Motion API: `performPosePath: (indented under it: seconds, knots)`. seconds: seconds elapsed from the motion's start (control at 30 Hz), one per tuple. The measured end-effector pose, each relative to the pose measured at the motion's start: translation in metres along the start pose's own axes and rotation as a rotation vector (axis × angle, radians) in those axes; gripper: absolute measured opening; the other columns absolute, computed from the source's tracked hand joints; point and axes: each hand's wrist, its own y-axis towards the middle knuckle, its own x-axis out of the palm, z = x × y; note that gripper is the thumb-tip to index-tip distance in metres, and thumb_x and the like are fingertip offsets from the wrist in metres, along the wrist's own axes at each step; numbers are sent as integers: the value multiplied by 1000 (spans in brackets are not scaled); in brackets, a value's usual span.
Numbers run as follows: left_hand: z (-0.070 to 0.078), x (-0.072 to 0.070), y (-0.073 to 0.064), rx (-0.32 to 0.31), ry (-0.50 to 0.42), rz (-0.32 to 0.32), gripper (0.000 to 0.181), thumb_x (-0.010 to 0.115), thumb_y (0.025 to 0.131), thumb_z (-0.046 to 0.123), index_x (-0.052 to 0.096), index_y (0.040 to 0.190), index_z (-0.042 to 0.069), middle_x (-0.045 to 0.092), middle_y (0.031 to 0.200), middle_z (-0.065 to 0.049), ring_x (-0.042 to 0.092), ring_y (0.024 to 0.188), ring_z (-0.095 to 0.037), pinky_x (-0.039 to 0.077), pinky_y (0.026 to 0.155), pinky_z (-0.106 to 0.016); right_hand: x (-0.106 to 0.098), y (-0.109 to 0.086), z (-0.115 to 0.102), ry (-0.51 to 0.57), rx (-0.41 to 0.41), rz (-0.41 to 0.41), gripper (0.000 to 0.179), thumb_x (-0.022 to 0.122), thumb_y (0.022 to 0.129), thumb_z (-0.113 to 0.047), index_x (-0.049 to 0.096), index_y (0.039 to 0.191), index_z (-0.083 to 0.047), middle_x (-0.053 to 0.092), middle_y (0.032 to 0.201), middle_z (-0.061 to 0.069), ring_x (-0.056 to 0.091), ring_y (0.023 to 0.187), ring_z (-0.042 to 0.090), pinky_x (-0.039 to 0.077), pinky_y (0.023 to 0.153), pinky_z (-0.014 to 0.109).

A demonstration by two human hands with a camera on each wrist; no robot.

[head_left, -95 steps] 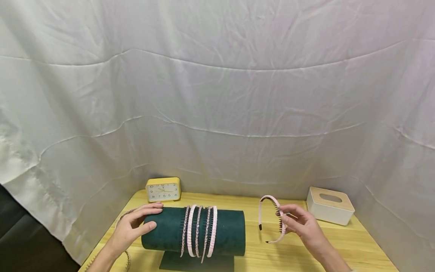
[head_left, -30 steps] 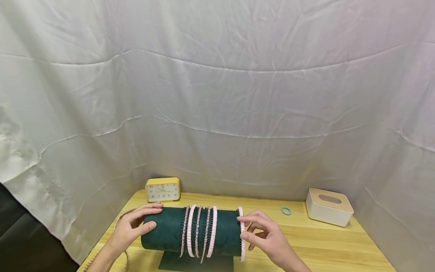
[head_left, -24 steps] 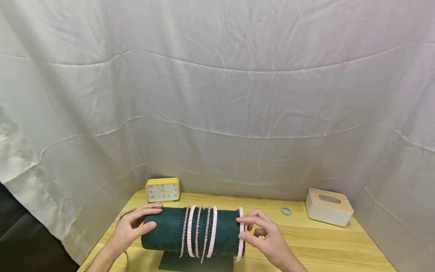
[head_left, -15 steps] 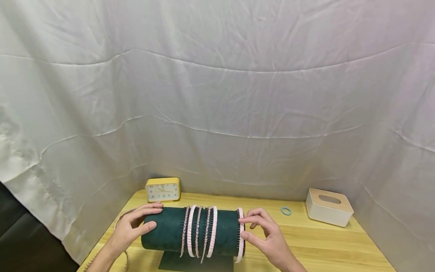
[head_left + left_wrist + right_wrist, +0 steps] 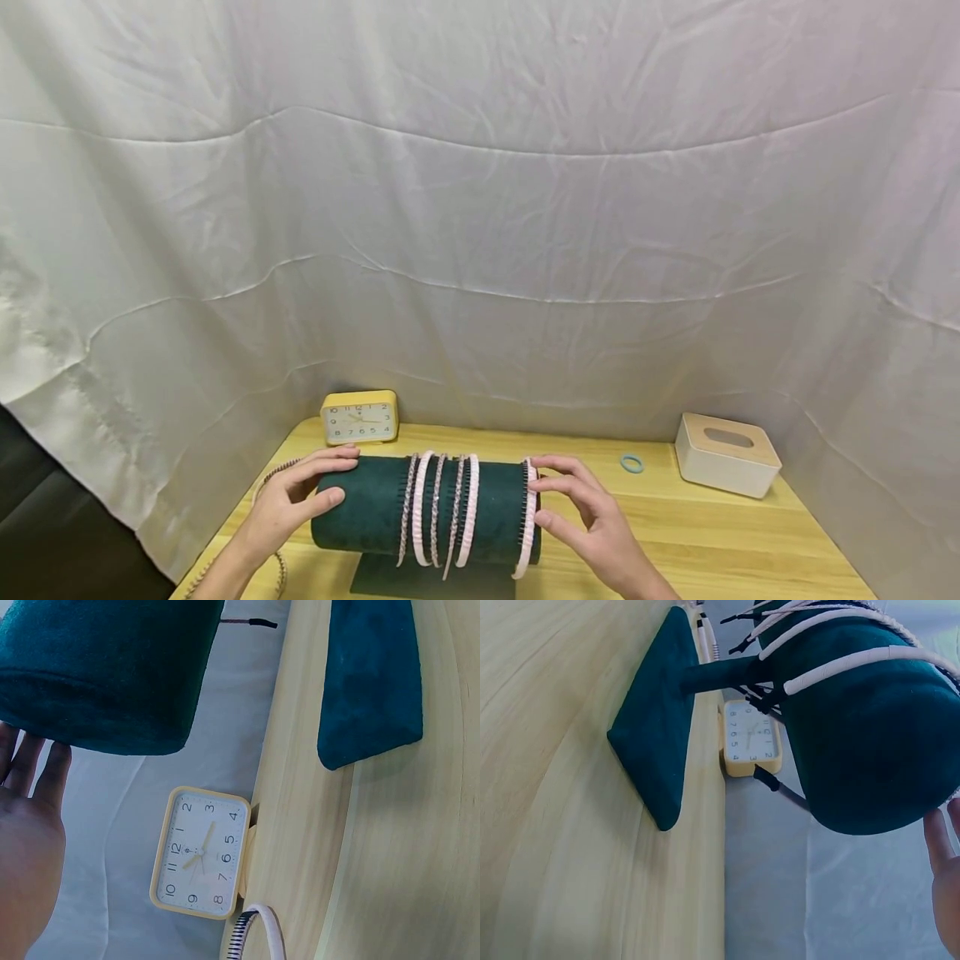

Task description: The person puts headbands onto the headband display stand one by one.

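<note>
Cataloguer: Entries at the hands?

Clerk: Left hand (image 5: 281, 508): laid over one end of the green roll (image 5: 360, 508), thumb and fingers apart, grasping nothing. Right hand (image 5: 592, 521): fingers extended, tips touching the pink headband (image 5: 528, 525) without wrapping it. Pink headband: seated around the roll's end beside the right hand.

Cataloguer: Surroundings?

Clerk: Five bands (image 5: 468, 517), plain and braided, around the roll, standing between the left hand and the pink headband. Green base (image 5: 431, 582), below, between the wrists. Loose headband (image 5: 282, 575), toothed, beside the left wrist, partly hidden. Yellow clock (image 5: 360, 417), beyond the left hand. Blue ring (image 5: 632, 463), beyond the right hand; wood-topped white box (image 5: 727, 454), farther right. Wooden table (image 5: 697, 550) beneath; pale curtain (image 5: 480, 208) behind.

Cataloguer: Changes since the earliest frame?

Clerk: Pink headband: then held clear of the roll by the right hand, now around it. Blue ring: then mostly hidden, now in full view. Left hand: same place.

Cataloguer: Markings?

Clerk: Clock dial, numerals 1 to 12; smaller marks too small to read.
</note>
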Motion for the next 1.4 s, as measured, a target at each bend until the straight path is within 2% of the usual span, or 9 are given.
performPosePath:
  seconds: [0.17,0.4,0.77,1.1,1.4]
  knots:
    - [0,0,0,-2,0,0,40,67,97,-15,73,134,-1,69,148,4,60,140,0,43,117,-10,3,3,2,-22,-1,0,45,74,96,13,72,134,-11,60,149,20,56,143,16,46,118,17]
    - [-1,-1,0,-7,4,2,39,66,98,-14,73,135,-1,69,148,3,60,140,1,43,117,-10,9,9,1,-84,89,1,38,77,99,1,73,132,-17,63,149,11,58,140,14,47,116,19]
    - [0,-1,0,-12,-3,-1,39,66,98,-13,73,135,-1,69,149,2,59,140,1,43,117,-10,22,23,-4,-166,152,2,32,82,99,-16,75,128,-28,68,143,-3,63,135,15,49,116,26]
    - [0,0,0,-10,-5,-1,39,66,98,-14,73,135,-1,69,149,0,60,141,0,43,117,-10,29,31,-7,-182,179,-12,28,84,99,-24,76,125,-31,69,140,-6,65,132,15,53,114,31]
    - [1,0,1,-3,-7,4,39,66,97,-15,73,134,-2,69,148,0,60,140,0,43,117,-10,30,35,-4,-160,133,-34,28,83,99,-20,76,125,-27,70,139,-1,67,129,18,57,107,27]
